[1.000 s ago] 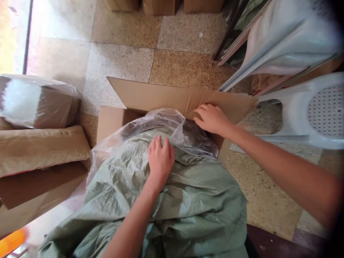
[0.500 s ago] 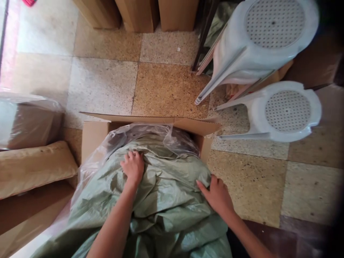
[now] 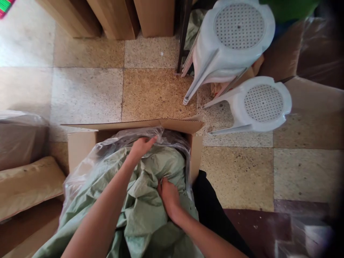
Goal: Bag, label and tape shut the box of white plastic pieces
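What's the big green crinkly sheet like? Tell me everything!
The green sheet looks thin and slightly shiny, maybe plastic. It's bunched in messy folds, partly inside an open cardboard box, and runs off the picture's bottom. Clear plastic lies around its far edge. The right hand touches its folds; the left hand is near the far edge.

Crumpled green woven-looking sheet (image 3: 147, 215): soft sheen. Clear thin plastic liner (image 3: 129, 134): glossy, wrinkled. Open brown cardboard box (image 3: 80, 147): matt. White perforated round-topped stools (image 3: 239, 27): smooth plastic.
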`<action>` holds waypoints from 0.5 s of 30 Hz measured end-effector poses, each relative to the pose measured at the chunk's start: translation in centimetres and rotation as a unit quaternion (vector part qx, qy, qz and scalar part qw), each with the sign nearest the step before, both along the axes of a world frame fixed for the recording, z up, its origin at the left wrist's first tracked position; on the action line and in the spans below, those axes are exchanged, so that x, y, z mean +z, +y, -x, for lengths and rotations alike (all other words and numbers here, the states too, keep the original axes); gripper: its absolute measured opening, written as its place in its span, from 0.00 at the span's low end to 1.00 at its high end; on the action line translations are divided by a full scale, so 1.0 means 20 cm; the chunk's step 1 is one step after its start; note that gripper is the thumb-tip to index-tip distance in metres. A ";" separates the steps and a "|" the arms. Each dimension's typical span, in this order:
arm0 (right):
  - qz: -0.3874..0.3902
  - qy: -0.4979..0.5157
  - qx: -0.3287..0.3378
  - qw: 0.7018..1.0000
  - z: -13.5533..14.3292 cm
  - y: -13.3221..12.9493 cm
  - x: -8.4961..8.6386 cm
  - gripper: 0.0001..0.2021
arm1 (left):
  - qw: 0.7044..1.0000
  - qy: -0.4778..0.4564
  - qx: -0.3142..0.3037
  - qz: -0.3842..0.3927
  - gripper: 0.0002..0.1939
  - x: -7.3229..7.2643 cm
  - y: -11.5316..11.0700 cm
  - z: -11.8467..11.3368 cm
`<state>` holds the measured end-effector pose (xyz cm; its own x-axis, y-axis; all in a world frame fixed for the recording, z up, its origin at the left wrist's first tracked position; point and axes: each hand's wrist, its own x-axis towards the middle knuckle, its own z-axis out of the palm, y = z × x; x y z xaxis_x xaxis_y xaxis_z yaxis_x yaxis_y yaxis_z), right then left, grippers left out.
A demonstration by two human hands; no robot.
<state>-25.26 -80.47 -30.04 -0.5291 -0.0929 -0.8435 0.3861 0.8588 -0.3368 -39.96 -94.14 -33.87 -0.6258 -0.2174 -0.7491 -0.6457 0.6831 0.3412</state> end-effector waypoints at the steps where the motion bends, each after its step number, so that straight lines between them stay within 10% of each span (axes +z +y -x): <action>1: 0.011 -0.005 -0.007 1.000 0.00 0.01 0.00 0.17 | 0.999 -0.017 0.020 -0.027 0.23 -0.05 0.08 0.03; 5: 0.043 0.006 -0.050 0.998 -0.03 0.18 0.02 0.17 | 0.990 -0.040 0.103 -0.089 0.12 -0.20 0.39 0.11; 9: -0.046 -0.002 -0.095 0.994 -0.16 0.47 0.00 0.40 | 0.965 0.015 0.200 -0.170 0.13 -0.12 0.57 0.23; 13: 0.008 -0.155 -0.120 0.981 -0.33 0.67 -0.02 0.43 | 0.956 0.040 0.201 -0.208 0.16 0.09 0.34 0.24; 15: -0.025 -0.155 -0.053 0.986 -0.37 0.71 -0.01 0.35 | 0.995 0.045 0.005 -0.088 0.25 0.18 0.06 0.11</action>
<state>-17.79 -66.37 -30.25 -0.2491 -0.0043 -0.9685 0.5530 0.8203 -0.1459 -42.16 -93.02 -30.37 -0.6907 -0.0949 -0.7169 -0.6135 0.6018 0.5113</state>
